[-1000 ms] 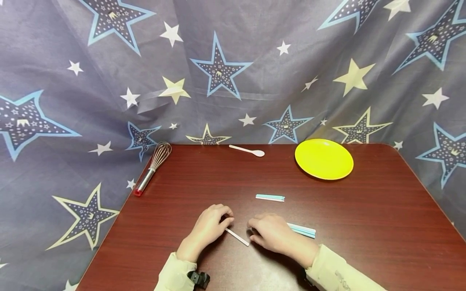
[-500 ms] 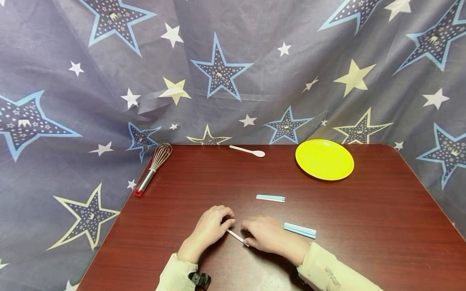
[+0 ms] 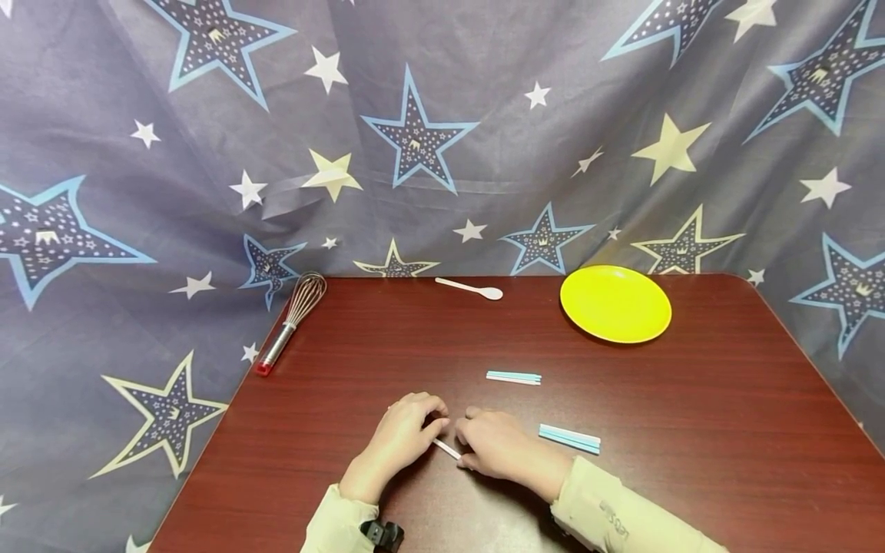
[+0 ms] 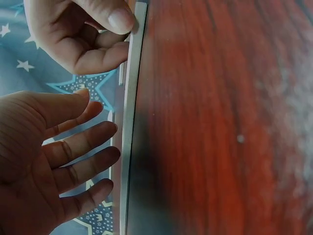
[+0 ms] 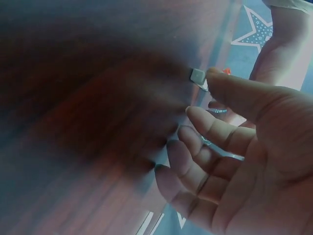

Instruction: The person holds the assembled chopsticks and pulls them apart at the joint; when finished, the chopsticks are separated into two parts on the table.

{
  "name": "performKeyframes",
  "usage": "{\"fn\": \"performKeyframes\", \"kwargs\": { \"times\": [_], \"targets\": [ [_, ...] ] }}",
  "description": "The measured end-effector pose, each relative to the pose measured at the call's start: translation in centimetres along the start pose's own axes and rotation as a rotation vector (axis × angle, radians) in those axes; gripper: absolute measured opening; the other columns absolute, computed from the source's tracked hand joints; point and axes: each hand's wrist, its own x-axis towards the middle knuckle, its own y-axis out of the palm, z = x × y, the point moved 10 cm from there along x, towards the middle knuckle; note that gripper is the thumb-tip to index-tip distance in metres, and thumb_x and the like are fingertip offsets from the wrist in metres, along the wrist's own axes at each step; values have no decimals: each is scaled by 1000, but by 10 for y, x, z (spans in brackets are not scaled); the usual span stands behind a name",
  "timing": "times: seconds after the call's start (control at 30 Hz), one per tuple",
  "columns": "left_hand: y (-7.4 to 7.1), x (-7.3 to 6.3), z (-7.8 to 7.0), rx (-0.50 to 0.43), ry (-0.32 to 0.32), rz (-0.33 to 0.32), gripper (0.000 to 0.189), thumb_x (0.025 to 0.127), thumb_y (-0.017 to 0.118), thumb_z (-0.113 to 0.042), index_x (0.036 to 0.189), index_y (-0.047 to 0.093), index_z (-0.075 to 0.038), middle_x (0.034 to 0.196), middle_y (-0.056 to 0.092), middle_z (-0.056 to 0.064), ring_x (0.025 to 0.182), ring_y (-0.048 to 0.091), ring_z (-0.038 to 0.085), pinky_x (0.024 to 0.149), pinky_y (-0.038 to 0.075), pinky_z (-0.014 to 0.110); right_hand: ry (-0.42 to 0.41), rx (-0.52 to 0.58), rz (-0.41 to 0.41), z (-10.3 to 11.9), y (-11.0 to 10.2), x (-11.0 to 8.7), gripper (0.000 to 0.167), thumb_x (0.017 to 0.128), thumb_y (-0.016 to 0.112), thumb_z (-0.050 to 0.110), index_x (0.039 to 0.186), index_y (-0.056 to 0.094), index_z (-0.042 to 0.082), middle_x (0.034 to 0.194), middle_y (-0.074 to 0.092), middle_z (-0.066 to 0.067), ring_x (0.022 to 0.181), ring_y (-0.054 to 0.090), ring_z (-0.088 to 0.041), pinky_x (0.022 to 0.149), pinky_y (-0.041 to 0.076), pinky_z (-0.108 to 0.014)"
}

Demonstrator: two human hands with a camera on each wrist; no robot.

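Observation:
A slim white stick (image 3: 445, 448) with a square end lies on the dark red table between the two hands. My left hand (image 3: 404, 430) is beside its far end, which it hides in the head view; in the left wrist view its fingers (image 4: 90, 142) are spread loosely beside the stick, gripping nothing. My right hand (image 3: 494, 445) is at the near end, thumb tip right at the stick. The right wrist view shows the stick's square end (image 5: 197, 76) by the thumb, with the other fingers (image 5: 181, 156) loosely bent and apart from it.
Right of the right hand lie several blue and white sticks (image 3: 570, 438), with thinner ones (image 3: 513, 378) behind. A whisk (image 3: 290, 322) lies at the left edge, a white spoon (image 3: 470, 288) and a yellow plate (image 3: 615, 304) at the back, before a starry curtain (image 3: 442, 153).
My right hand has moved left to the near end of the white stick, uncovering more of the sticks to its right. The left hand has barely moved.

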Motion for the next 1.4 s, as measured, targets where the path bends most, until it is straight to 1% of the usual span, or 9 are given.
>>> {"fn": "performKeyframes", "kwargs": {
  "times": [0.2,0.3,0.43,0.6,0.8,0.93,1.07,1.23,1.4],
  "targets": [
    [0,0,-4,7,26,-16,7,86,74,-22,91,69,-19,88,65,-7,88,61,15,74,49,40,13,-49,-17,1,-2,0,22,74,82,26,67,62,19,74,48,3,62,55,-18,52,44,-30],
    [0,0,-6,7,39,-18,7,86,74,-21,91,69,-18,88,65,-7,87,61,14,75,49,40,25,-83,-21,0,-2,-1,22,74,82,25,65,63,18,74,48,2,62,56,-20,52,46,-31],
    [0,1,-8,3,55,-12,7,86,74,-19,90,69,-18,87,65,-7,86,60,14,76,49,38,41,-112,-43,-3,-4,-2,23,73,81,23,67,61,15,74,48,1,60,58,-21,52,48,-32],
    [1,0,-9,4,63,-8,6,86,73,-20,90,69,-18,85,63,-8,86,60,14,76,49,38,62,-110,-95,-9,-8,-5,20,75,79,20,70,60,14,75,51,1,57,58,-22,51,48,-32],
    [-1,1,-8,13,50,-11,5,87,72,-24,88,68,-21,83,62,-11,83,58,11,76,48,38,68,-78,-161,-20,-22,-12,21,78,77,20,73,58,16,72,56,3,64,62,-19,55,47,-35],
    [-3,2,-10,20,46,-17,6,89,70,-29,88,68,-24,83,61,-12,82,58,11,78,46,38,83,-51,-209,-27,-35,-18,26,79,77,18,73,52,15,64,56,3,58,60,-20,51,44,-37],
    [-6,3,-14,23,67,-35,8,88,71,-31,89,68,-24,84,62,-13,81,59,10,79,45,38,83,-46,-250,-33,-46,-24,27,80,77,16,77,50,13,59,54,3,53,58,-21,47,43,-37],
    [-9,4,-19,9,99,-67,9,85,75,-25,89,68,-22,82,62,-12,77,59,10,76,46,38,65,-45,-311,-37,-58,-30,29,80,78,17,78,49,13,59,54,5,54,59,-19,46,43,-36],
    [-11,5,-24,-16,112,-89,6,86,74,-16,88,69,-18,82,63,-10,72,57,7,69,49,34,44,-62,-355,-43,-67,-37,33,79,79,15,75,46,14,58,50,5,51,56,-21,45,41,-37]
  ]
}}
